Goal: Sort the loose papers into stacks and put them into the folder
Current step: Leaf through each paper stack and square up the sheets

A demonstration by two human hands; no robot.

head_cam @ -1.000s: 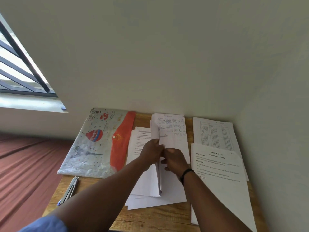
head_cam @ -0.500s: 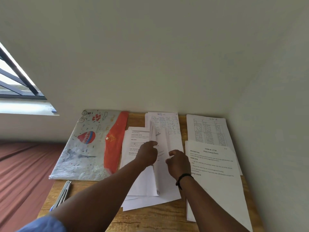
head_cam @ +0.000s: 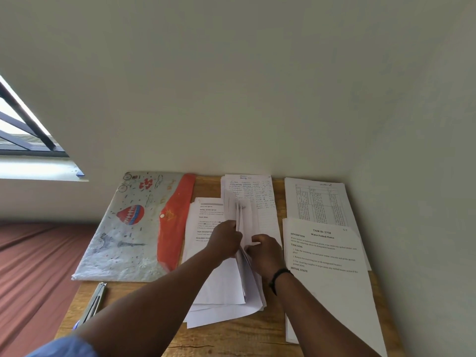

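Observation:
A pile of loose white papers lies in the middle of the wooden table. My left hand and my right hand pinch several sheets that stand on edge above the pile. A handwritten sheet lies behind them. At the left lies the shut folder, grey with a balloon picture and an orange flap. Two printed stacks lie at the right: a typed page in front and a table sheet behind it.
A metal pen or clip tool lies at the table's front left. The wall stands directly behind the table and along its right side. A red-brown bed cover lies to the left, below a barred window.
Both hands parted briefly half a second ago and have closed again on the upright sheets. More sheets are lifted now. The camera has shifted slightly.

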